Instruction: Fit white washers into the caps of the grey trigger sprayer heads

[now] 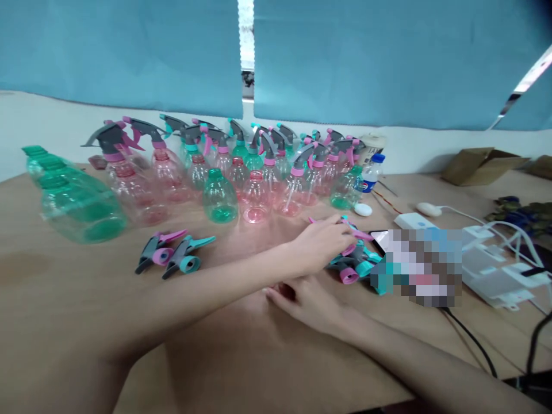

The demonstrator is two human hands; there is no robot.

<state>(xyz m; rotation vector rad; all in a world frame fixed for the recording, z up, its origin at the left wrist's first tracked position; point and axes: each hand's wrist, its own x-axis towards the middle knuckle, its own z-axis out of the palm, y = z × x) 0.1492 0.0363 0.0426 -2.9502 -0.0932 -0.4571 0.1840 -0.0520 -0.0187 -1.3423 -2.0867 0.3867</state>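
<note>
My left hand (325, 244) reaches across to the right, over a pile of trigger spray heads. Its fingers are closed around a pink-and-grey spray head (348, 248), partly covered by the hand. Just beneath its wrist, close to the tabletop, my right hand (308, 302) is loosely curved, with a gap between thumb and fingers and nothing visible in it; my left forearm hides some fingertips. Beside the hands lie a spray head with a pink collar (348, 276) and one with a teal collar (365, 268). Two more, a pink one (163, 256) and a teal one (190, 264), lie further left.
Green open bottles (81, 210) stand at the left. Behind my hands are a green bottle (221, 198), a pink bottle (256, 201) and several bottles fitted with spray heads. To the right are a blurred-out phone (379, 238), a white power strip (414, 223), cables and a cardboard box (478, 167).
</note>
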